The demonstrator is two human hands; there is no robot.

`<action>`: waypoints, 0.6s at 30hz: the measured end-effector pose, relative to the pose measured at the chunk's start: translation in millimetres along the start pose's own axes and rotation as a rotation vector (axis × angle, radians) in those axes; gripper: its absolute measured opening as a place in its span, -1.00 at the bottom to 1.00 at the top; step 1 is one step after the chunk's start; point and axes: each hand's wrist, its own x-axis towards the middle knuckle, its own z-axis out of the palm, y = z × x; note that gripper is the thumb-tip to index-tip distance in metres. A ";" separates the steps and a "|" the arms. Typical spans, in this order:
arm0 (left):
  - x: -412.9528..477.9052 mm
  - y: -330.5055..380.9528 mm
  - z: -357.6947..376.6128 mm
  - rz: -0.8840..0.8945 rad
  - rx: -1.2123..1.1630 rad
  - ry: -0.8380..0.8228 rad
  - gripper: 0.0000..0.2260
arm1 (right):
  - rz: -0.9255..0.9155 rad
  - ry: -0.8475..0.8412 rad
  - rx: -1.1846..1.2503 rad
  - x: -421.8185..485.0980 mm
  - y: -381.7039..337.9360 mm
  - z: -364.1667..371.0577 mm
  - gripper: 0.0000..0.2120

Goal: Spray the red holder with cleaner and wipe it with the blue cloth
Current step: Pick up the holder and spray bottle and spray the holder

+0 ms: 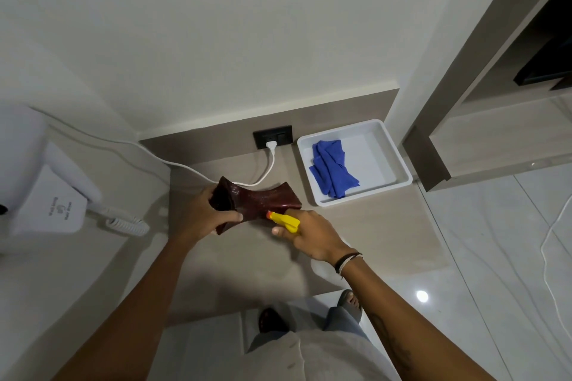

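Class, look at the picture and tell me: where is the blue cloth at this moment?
In the head view, the blue cloth lies crumpled inside the white tray on the counter, right of the wall socket and beyond the right hand.

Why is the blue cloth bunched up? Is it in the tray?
Yes, in. The blue cloth lies crumpled inside the white tray, untouched.

Red holder (263,198): glossy, wet-looking sheen. Right of it, white tray (399,161): smooth plastic, holding soft matt blue cloth (331,170). Countertop (247,257): matt. Floor (483,257): glossy tile.
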 end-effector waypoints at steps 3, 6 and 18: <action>-1.2 6.9 -0.4 -0.183 -0.116 -0.018 -0.38 | -0.046 0.026 -0.049 1.2 -12.2 11.3 -0.60; -4.3 12.9 0.0 -0.213 -0.126 -0.023 -0.38 | -0.033 0.067 -0.124 6.6 -17.5 17.4 -0.60; -9.6 21.2 0.4 -0.211 -0.046 -0.004 -0.30 | 0.182 0.182 -0.134 -2.6 46.5 -27.2 -0.60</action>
